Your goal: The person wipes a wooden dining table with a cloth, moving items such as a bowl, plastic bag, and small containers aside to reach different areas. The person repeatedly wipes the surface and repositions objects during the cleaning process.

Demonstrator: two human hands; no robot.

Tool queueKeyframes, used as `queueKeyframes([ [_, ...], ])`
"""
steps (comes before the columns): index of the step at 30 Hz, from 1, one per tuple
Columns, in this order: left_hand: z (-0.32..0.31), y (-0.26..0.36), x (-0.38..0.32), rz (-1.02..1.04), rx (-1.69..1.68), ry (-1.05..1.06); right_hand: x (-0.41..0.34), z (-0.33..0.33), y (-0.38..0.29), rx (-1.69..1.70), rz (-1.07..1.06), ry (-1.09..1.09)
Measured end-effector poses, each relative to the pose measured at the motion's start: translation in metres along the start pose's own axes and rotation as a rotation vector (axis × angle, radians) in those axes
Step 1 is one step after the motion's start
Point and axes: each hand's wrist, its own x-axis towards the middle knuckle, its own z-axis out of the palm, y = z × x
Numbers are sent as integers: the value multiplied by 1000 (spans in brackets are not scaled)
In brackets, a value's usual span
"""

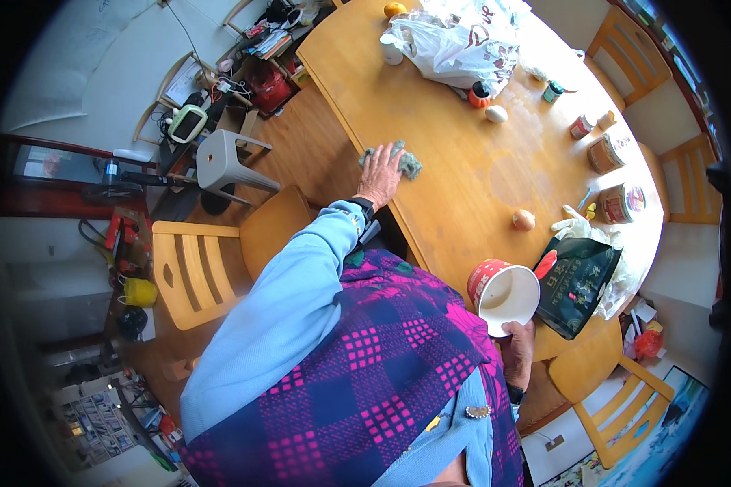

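My left hand lies on a grey-green cloth at the near edge of the wooden table, its fingers spread over the crumpled fabric. With my right hand I grip the rim of a red and white paper tub, thumb at its mouth. The tub is tilted, showing a white inside with a brownish stain. Beside it lies a dark green bag with writing, touching white plastic. A brown egg rests beyond the tub, and a white egg sits farther off near an orange, black-lidded jar.
A white plastic bag, a white bottle and an orange fruit stand at the far end. Along the right side are several jars, including a large tub. A wooden chair and grey stool stand left.
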Motion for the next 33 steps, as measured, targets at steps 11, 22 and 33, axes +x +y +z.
queueKeyframes([
  [11, -23, -38, 62, 414, 84, -6, 29, 64, 12, 34, -84, 200],
  [22, -66, -178, 202, 569, -579, 268, 127, 262, -12, -136, 127, 355],
  [33, -51, -342, 355, 5, 40, 307, 171, 401, -35, -139, 143, 569],
])
